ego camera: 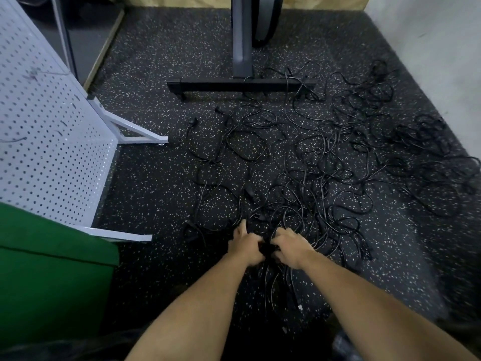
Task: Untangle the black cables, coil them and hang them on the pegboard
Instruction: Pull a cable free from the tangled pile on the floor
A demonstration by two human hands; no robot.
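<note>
A big tangle of thin black cables point(325, 162) sprawls over the speckled black floor, from the centre to the right wall. My left hand point(246, 244) and my right hand point(290, 247) are side by side at the near edge of the pile, both gripping a dark bunch of cables point(268, 248) between them. Strands hang from this bunch toward me. The white pegboard point(46, 142) stands on the left on white feet, tilted in view, with a few small hooks on it.
A dark metal stand point(242, 84) with a flat foot bar sits behind the cables, some strands lying over it. A green block point(52, 269) fills the lower left. A pale wall point(442, 48) bounds the right side.
</note>
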